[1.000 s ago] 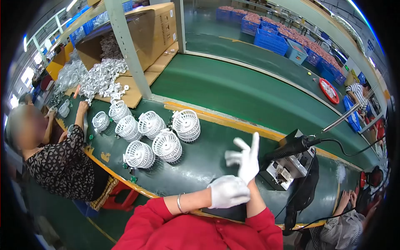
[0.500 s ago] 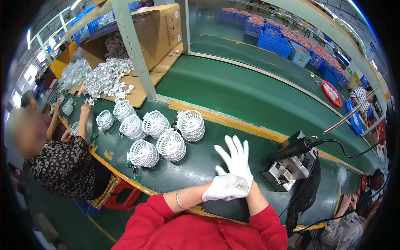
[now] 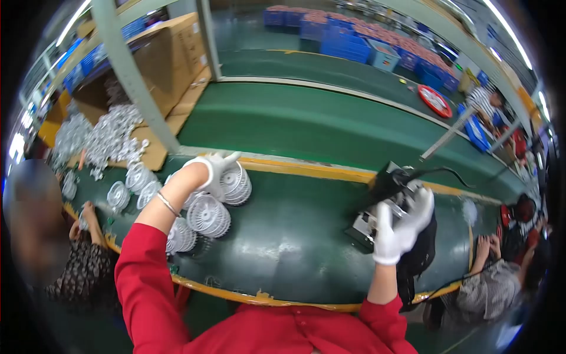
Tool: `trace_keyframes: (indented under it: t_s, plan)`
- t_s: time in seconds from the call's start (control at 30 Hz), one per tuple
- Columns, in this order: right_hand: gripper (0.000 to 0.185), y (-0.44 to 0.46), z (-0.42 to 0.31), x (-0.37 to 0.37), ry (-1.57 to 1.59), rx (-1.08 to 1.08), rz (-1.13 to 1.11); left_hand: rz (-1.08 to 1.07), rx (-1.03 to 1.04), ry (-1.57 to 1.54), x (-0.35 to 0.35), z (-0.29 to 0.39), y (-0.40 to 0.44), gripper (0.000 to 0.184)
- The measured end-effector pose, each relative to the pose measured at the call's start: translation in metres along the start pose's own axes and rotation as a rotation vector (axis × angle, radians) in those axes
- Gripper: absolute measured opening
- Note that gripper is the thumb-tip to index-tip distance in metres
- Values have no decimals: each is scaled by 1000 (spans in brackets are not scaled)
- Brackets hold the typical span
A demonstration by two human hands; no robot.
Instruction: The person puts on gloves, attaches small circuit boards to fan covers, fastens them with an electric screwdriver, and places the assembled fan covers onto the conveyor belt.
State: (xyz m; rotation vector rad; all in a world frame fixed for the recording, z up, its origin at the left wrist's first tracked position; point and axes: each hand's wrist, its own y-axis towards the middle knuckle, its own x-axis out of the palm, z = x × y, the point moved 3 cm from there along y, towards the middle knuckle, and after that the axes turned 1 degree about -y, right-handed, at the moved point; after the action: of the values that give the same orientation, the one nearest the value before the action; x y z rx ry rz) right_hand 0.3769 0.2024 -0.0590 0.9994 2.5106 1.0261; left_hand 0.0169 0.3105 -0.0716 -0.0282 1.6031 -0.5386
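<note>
While the right hand (image 3: 404, 231) is spread wide at the metal box (image 3: 364, 226), the left hand (image 3: 217, 172), grip unclear, reaches the ribbed fan wheels (image 3: 209, 216) on the desk (image 3: 283, 253), judged light, stiff, brittle, best held by rims.

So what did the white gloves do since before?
The left white-gloved hand let go of the right one and moved left to the stacked, ribbed white plastic wheels. The right moved right to the boxy grey metal device. I can't tell if either grips. The brown cardboard box stayed put.
</note>
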Motion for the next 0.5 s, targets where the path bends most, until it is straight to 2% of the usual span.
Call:
trace_keyframes:
  t_s: [0.03, 0.07, 0.1, 0.17, 0.23, 0.3, 0.4, 0.43, 0.5]
  plan:
    - [57, 8, 0, 3, -10, 147, -151, -169, -3, -188, 2, 0, 9, 117]
    - [56, 7, 25, 7, -83, 132, -343, -125, 60, -228, 3, 4, 13, 119]
    - [55, 2, 54, 9, -156, 125, -537, -181, 76, -328, 2, 13, 18, 120]
    - [55, -5, 57, 20, -21, 323, -581, -72, 137, -319, 10, 44, 15, 121]
    - [52, -9, 34, 19, 33, 323, -683, -140, 159, -233, 9, 86, 6, 119]
    - [51, -15, 5, 15, 322, 494, -713, -243, 223, -239, 4, 133, -7, 115]
    - [59, -22, -4, -2, 616, 724, -753, -160, 369, -186, 21, 182, -26, 113]
    - [60, -22, -5, -9, 728, 827, -737, -175, 358, -181, 23, 194, -33, 112]
    - [71, -19, 3, -23, 833, 750, -666, 220, 449, -219, 35, 207, -44, 113]
